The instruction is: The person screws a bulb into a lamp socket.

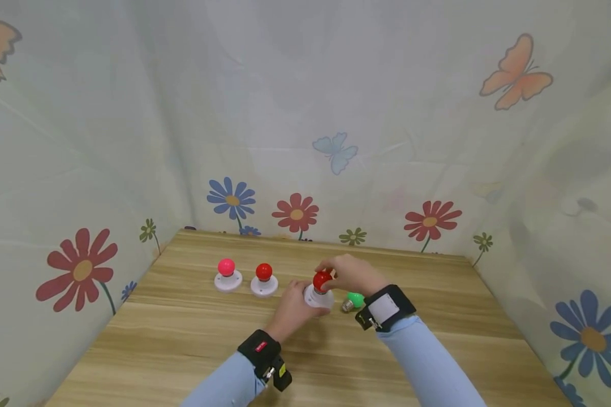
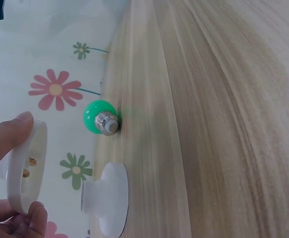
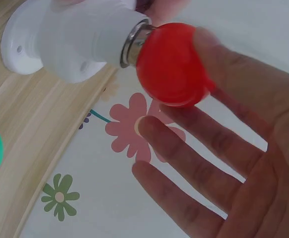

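In the head view my left hand (image 1: 291,310) grips a white lamp socket (image 1: 319,302) by its round base, raised off the table. A red bulb (image 1: 322,281) sits in that socket, and my right hand (image 1: 353,273) pinches it between thumb and fingers. The right wrist view shows the bulb's metal collar (image 3: 136,43) at the socket mouth, with the other fingers spread below. The hollow underside of the held base (image 2: 34,173) faces the left wrist camera. Just right of the hands, a green bulb (image 1: 356,298) lies on its side.
Another white socket (image 2: 112,198) with no bulb showing stands on the wooden table (image 1: 203,339) behind the held one. To the left are two sockets, one with a pink bulb (image 1: 226,267), one with a red bulb (image 1: 263,272). A flowered curtain (image 1: 265,130) surrounds the table.
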The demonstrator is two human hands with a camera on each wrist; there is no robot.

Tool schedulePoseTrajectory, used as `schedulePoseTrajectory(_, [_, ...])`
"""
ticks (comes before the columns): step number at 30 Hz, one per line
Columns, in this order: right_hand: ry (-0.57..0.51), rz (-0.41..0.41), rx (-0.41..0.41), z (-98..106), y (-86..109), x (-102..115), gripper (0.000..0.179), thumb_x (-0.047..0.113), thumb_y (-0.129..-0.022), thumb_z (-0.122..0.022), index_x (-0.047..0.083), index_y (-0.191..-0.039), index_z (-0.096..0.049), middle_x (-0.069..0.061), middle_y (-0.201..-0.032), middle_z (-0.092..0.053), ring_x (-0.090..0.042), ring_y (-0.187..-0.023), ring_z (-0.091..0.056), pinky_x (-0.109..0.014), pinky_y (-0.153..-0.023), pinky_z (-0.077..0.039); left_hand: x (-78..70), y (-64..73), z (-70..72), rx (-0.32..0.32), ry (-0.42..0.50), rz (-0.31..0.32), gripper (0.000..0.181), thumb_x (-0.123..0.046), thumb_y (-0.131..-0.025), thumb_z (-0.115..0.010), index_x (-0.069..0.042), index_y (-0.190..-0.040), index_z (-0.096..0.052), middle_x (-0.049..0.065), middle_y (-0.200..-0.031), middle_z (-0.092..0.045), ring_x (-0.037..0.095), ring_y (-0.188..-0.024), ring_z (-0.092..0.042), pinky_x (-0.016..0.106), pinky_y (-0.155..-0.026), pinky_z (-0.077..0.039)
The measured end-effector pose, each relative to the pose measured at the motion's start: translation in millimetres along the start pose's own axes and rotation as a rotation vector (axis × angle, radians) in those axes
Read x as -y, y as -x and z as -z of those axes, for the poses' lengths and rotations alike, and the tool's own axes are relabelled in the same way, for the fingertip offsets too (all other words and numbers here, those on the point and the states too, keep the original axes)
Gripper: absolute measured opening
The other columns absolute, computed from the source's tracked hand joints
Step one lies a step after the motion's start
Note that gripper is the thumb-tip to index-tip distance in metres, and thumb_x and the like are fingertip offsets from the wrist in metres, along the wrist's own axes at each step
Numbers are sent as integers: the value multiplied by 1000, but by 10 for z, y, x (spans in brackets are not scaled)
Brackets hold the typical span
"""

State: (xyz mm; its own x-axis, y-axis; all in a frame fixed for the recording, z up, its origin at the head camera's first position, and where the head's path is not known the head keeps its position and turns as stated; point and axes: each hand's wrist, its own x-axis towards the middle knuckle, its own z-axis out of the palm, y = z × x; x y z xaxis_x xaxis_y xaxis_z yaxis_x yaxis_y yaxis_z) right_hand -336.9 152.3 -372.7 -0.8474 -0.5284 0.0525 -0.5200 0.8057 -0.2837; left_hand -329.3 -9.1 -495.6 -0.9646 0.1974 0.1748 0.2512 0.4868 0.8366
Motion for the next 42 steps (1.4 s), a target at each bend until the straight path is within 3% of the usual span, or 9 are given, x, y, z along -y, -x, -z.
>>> schedulePoseTrajectory(6, [154,-91,-98,-60,-17,49,35,42,-77,-80,12,-94,-69,1,-78,-66,-13,-61,-55,-25,-57,-52,1,-18,-11,2,-17,17,72,-42,-72,-84,-11,-130,-55,8,-121,-55,26,-106,-56,49,-95,-50])
schedulePoseTrajectory(15, [218,-92,-119,-97,-31,68,38,45,-78,-78,11,-93,-67,-1,-74,-65,-14,-57,-54,-25,-53,-50,1,3,4,7,4,13,71,-41,-73,-84,-11,-131,-55,8,-122,-55,26,-107,-56,50,-95,-50])
schedulePoseTrajectory(19, [137,-29,-69,-84,-26,28,43,42,-81,-76,13,-111,-65,-5,-97,-69,-18,-77,-62,-31,-66,-56,16,-2,5,-2,-8,10,73,-40,-72,-84,-8,-130,-55,9,-122,-55,26,-107,-57,50,-95,-50])
schedulePoseTrajectory(23, [-22,83,48,-51,-20,-31,47,22,-84,-75,14,-128,-61,-10,-127,-62,-26,-109,-61,-41,-90,-55,25,-10,5,-8,2,0,74,-38,-72,-85,-6,-131,-53,10,-123,-56,27,-108,-56,50,-97,-49])
schedulePoseTrajectory(27, [-70,150,107,-24,-9,-54,44,9,-86,-72,11,-129,-62,-11,-130,-62,-28,-116,-59,-44,-96,-52,19,-12,7,-5,26,3,74,-37,-72,-85,-7,-132,-52,9,-124,-55,27,-109,-55,51,-99,-47])
schedulePoseTrajectory(34, [-56,119,62,-49,-9,-42,41,14,-86,-73,12,-126,-65,-7,-117,-67,-20,-100,-63,-39,-89,-55,4,-9,15,-8,3,11,73,-37,-72,-85,-7,-131,-54,9,-122,-55,27,-108,-55,49,-98,-48])
schedulePoseTrajectory(42, [136,-37,-89,-152,-36,-8,38,44,-84,-72,14,-107,-68,0,-84,-67,-12,-67,-59,-27,-64,-56,-1,-11,-1,-10,-21,-1,71,-42,-73,-83,-11,-130,-55,8,-122,-55,25,-107,-55,47,-93,-52])
